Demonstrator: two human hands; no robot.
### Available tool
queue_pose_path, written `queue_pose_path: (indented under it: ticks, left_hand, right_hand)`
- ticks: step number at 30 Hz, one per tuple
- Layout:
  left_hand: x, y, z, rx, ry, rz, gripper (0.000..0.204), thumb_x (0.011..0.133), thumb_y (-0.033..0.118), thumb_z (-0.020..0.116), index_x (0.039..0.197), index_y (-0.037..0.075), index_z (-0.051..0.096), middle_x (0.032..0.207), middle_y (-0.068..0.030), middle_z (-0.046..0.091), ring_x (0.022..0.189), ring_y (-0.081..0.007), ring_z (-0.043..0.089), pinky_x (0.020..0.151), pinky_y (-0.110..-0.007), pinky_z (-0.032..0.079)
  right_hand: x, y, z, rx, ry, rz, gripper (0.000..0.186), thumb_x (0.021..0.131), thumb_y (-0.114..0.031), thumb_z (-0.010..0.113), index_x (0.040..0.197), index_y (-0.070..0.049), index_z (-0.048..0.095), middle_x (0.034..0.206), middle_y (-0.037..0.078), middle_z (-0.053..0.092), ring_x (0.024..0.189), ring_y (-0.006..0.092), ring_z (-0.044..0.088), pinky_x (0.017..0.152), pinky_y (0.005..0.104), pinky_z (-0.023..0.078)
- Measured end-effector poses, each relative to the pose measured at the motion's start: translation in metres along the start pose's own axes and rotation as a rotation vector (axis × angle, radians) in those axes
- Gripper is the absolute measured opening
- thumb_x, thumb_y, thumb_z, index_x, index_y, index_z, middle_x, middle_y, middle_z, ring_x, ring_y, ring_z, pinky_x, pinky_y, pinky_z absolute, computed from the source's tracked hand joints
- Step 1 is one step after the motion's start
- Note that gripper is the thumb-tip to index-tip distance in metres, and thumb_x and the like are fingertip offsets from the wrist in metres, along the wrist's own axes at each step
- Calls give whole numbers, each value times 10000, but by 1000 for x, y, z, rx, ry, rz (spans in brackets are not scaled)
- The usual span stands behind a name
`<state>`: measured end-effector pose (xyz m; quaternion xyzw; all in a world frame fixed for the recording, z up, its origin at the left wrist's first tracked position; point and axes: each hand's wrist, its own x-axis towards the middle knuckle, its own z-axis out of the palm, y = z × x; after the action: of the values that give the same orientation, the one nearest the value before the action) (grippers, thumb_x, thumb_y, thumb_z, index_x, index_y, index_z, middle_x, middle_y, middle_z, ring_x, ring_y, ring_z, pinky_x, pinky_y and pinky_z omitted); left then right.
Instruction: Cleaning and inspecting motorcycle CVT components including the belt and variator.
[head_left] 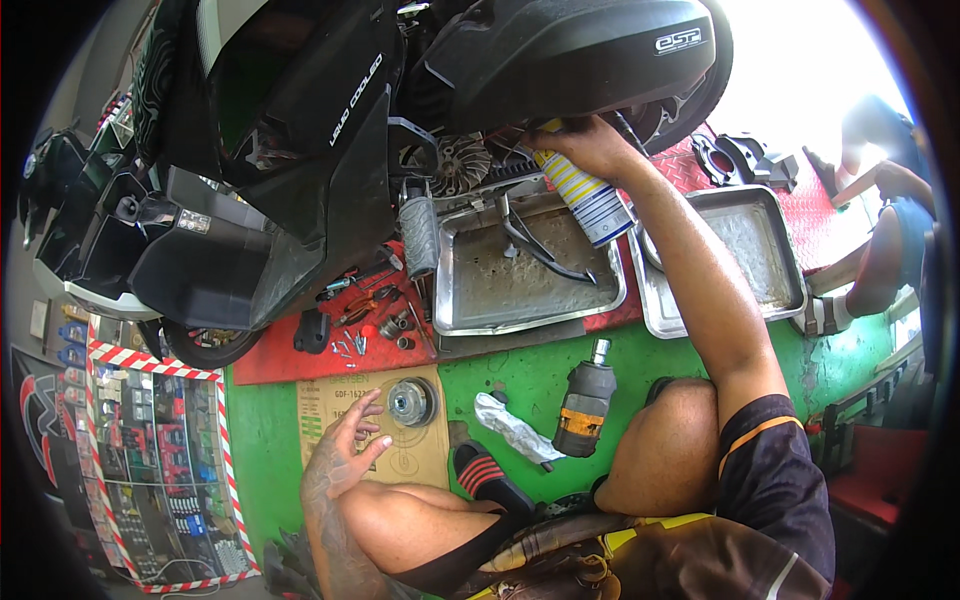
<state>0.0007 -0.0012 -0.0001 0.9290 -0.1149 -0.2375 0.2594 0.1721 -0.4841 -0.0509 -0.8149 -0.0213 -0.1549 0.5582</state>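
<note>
Right hand: the right hand (590, 143) is up under the scooter (420, 90), fingers wrapped round a spray can (590, 195), gripping it near the top so the nozzle end points into the engine area.
Spray can: white with yellow stripes, tilted, its base hanging over the left metal tray (470, 290), which sits right below to catch drips.
Left hand: the left hand (345, 450) is free, fingers spread loose, holding nothing, hovering over the cardboard sheet (335, 400).
Clutch part: a round metal clutch part (412, 402) rests on that cardboard, just beside the fingertips, kept off the green floor (520, 365).
Second tray: another metal tray (750, 250) lies beside the forearm.
Power tool: an impact wrench (585, 400) lies on the floor near the knee, within easy reach.
</note>
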Motion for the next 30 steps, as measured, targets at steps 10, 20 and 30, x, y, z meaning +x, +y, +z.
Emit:
queue_pose_path:
  ticks: [10,20,30]
  left_hand:
    - [0,-2,1,0,-14,-11,711,855,113,721,1480,144,383,1252,-136,597,1036,-207,619,885,-338,509]
    - [1,-3,1,-7,-33,-11,689,861,116,711,1471,130,392,1261,-143,594,1034,-212,615,888,-342,512]
    - [2,-1,1,26,-46,-23,677,861,109,704,1465,126,397,1265,-134,596,1024,-210,616,884,-344,513]
  right_hand:
    - [0,4,-4,45,10,20,586,742,-403,793,1199,-58,667,1192,179,665,1078,271,630,967,338,460]
    - [3,7,-2,-20,9,39,639,741,-430,786,1233,-51,637,1203,182,657,1098,273,620,978,328,453]
    - [-3,-3,-1,31,30,47,510,761,-366,787,1159,-63,687,1169,153,672,1059,246,624,980,329,443]
